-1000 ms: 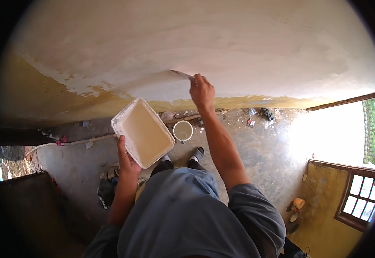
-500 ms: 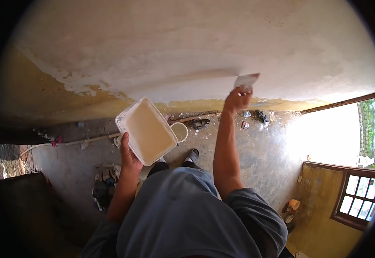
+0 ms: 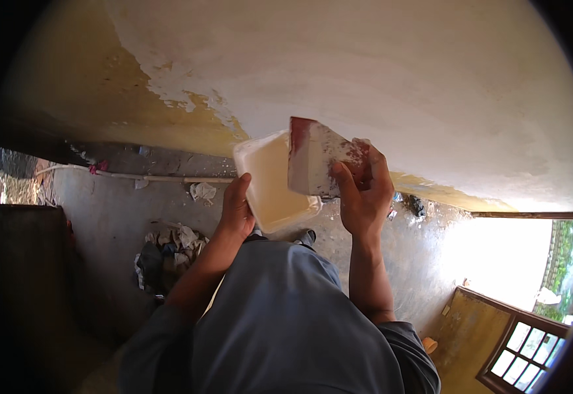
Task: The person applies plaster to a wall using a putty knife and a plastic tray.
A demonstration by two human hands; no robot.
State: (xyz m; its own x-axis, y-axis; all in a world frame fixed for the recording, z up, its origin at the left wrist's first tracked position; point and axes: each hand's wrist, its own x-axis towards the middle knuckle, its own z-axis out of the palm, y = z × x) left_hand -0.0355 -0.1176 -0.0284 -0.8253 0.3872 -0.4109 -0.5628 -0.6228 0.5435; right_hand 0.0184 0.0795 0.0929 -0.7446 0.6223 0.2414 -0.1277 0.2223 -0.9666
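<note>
A rectangular white plastic tub (image 3: 270,187) with a pale, smeared inside is tilted in front of me. My left hand (image 3: 236,209) grips its near left side, thumb over the rim. In my right hand (image 3: 367,190) is a wide putty knife (image 3: 311,157), its flat blade red at one edge and coated with whitish filler. The blade stands over the tub's right side and hides part of it; whether it touches the rim I cannot tell. Beyond both rises the wall (image 3: 391,72), mostly covered in pale filler, with bare yellow paint (image 3: 122,98) at the lower left.
A long pole (image 3: 168,178) lies on the floor along the wall's foot. Crumpled papers and rags (image 3: 171,253) are heaped at the left. Small litter (image 3: 415,206) lies by the wall at right. A bright doorway and a barred window (image 3: 529,351) are at the right.
My right hand has drawn the putty knife back from the wall to the tub. The tub has shifted right and tilted. My view has turned somewhat, and the white bucket is now hidden.
</note>
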